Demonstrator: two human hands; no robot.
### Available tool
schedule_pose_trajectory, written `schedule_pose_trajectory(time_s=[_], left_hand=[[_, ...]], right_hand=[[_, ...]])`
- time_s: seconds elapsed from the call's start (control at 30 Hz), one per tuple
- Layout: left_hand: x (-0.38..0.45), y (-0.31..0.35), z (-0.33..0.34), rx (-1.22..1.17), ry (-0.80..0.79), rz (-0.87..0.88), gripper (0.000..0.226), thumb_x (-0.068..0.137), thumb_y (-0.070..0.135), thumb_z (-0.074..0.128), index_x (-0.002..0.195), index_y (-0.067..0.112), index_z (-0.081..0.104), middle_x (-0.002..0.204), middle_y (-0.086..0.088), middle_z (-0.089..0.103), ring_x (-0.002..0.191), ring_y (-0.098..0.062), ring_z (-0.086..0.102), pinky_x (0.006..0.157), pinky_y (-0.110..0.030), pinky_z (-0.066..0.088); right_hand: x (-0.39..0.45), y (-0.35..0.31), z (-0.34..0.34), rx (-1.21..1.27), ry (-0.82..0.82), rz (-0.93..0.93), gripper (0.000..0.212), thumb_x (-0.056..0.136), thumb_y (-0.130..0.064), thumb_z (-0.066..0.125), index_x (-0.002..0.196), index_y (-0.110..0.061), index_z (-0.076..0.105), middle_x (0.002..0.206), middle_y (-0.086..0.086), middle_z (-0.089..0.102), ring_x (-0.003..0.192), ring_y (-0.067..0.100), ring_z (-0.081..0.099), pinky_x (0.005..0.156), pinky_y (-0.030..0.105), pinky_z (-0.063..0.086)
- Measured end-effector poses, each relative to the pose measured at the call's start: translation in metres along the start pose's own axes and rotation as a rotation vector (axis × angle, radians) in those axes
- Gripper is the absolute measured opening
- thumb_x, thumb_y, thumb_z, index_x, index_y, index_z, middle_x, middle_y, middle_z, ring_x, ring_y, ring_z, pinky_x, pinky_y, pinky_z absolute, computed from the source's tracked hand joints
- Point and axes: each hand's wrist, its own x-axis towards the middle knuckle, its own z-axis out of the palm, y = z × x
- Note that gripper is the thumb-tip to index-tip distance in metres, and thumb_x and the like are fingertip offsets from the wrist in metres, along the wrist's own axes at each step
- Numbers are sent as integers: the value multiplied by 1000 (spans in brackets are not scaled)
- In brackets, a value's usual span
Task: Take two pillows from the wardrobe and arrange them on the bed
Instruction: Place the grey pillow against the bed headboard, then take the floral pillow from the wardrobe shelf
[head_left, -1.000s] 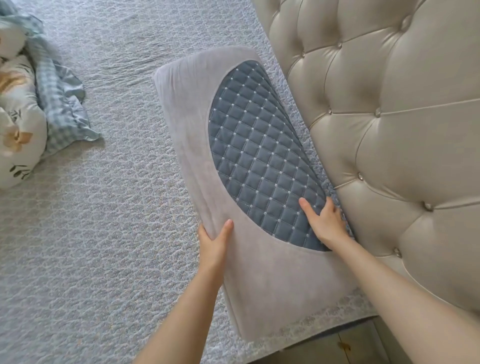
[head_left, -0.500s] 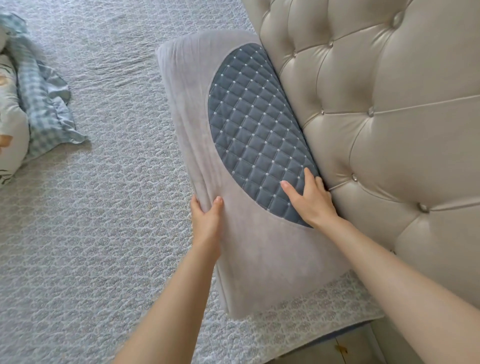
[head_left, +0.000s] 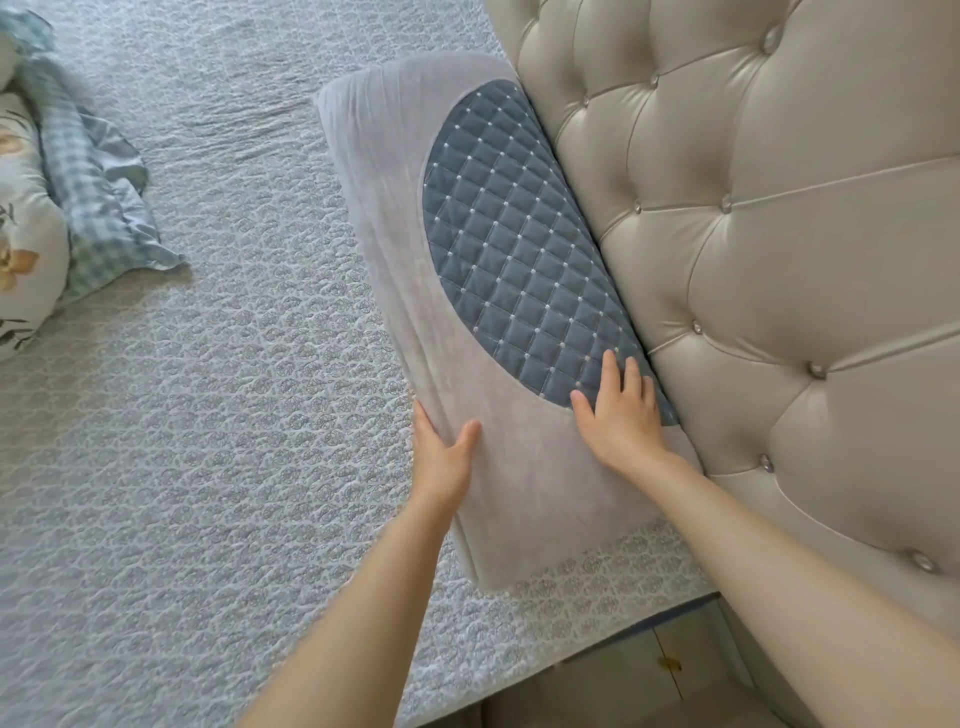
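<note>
A grey pillow (head_left: 410, 270) with a dark blue quilted oval panel lies flat on the bed (head_left: 208, 415), its long side tight against the tufted beige headboard (head_left: 753, 234). My left hand (head_left: 444, 460) grips the pillow's outer edge near its close end, thumb on top and fingers under the rim. My right hand (head_left: 621, 415) rests flat on the pillow with fingers spread, over the seam of the blue panel beside the headboard. Only this one pillow of that kind is in sight.
A floral cushion (head_left: 21, 244) and a crumpled blue checked cloth (head_left: 93, 187) lie at the bed's far left. The bed's near corner and a strip of floor (head_left: 649, 670) show at the bottom, right of my left forearm.
The pillow has slid toward the headboard and now lies flush against it. Both hands travelled with it, the right one flattening out on top.
</note>
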Motion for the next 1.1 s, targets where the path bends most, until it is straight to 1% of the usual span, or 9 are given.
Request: schedule_pose_trajectory(time_s=[0.07, 0.13, 0.2, 0.3, 0.47, 0.77, 0.87, 1.0, 1.1], left_hand=[[-10, -2, -14, 27, -53, -37, 73, 93, 13, 65, 153, 14, 24, 152, -5, 42, 131, -22, 48, 111, -42, 39], [-19, 1, -30, 23, -89, -83, 61, 93, 2, 59, 148, 12, 34, 142, -9, 52, 117, -22, 56, 94, -36, 51], [-33, 5, -45, 59, -90, -119, 47, 95, 3, 55, 140, 9, 46, 132, -11, 61, 105, -23, 62, 75, -28, 51], [-63, 7, -64, 166, -127, -76, 29, 97, 9, 55, 125, 5, 62, 119, -10, 69, 89, -17, 66, 63, -22, 47], [-123, -3, -90, 212, -113, -45, 24, 96, 13, 56, 119, 12, 65, 109, -2, 71, 91, -14, 68, 64, -22, 47], [-219, -34, -123, 113, 234, 2, 17, 94, 16, 57, 98, 31, 63, 100, 2, 73, 93, -16, 69, 89, -40, 55], [-256, -52, -127, 56, 360, 9, 19, 94, 14, 57, 96, 31, 65, 93, 6, 74, 89, -12, 70, 84, -32, 55], [-311, -83, -132, -6, 516, -22, 23, 95, 16, 55, 88, 36, 65, 84, 15, 72, 82, 3, 65, 64, -6, 43], [-355, -107, -138, -83, 666, -45, 21, 95, 13, 56, 92, 30, 67, 86, 14, 72, 82, 0, 65, 66, -5, 43]], right_hand=[[-15, -2, -4, 4, -43, -34, 70, 97, -38, 42, 151, -7, 11, 159, 18, 8, 144, 39, 8, 116, 49, 13], [-33, -5, -9, 36, -75, -79, 66, 97, -34, 44, 150, -4, 17, 157, 18, 16, 143, 36, 16, 116, 45, 17], [-55, -10, -14, 81, -111, -116, 62, 97, -30, 45, 149, -4, 22, 154, 16, 26, 140, 32, 25, 113, 41, 23], [-92, -24, -20, 143, -177, -174, 56, 98, -27, 46, 146, -4, 31, 148, 13, 39, 136, 28, 35, 110, 38, 29], [-151, -51, -24, 193, -191, -340, 47, 97, -23, 48, 141, -8, 40, 140, 9, 48, 128, 25, 43, 107, 37, 35], [-226, -79, -31, 192, -313, -677, 37, 97, -24, 49, 133, -16, 48, 133, 1, 54, 122, 14, 48, 97, 23, 34], [-245, -88, -34, 172, -339, -800, 34, 96, -22, 50, 130, -16, 50, 130, -1, 56, 121, 12, 49, 98, 21, 33], [-273, -102, -34, 91, -350, -978, 31, 96, -19, 49, 126, -16, 53, 124, -1, 60, 117, 14, 53, 96, 25, 39], [-301, -114, -25, 6, -410, -1082, 30, 96, -19, 48, 126, -16, 53, 124, -2, 60, 116, 13, 52, 97, 29, 41]])
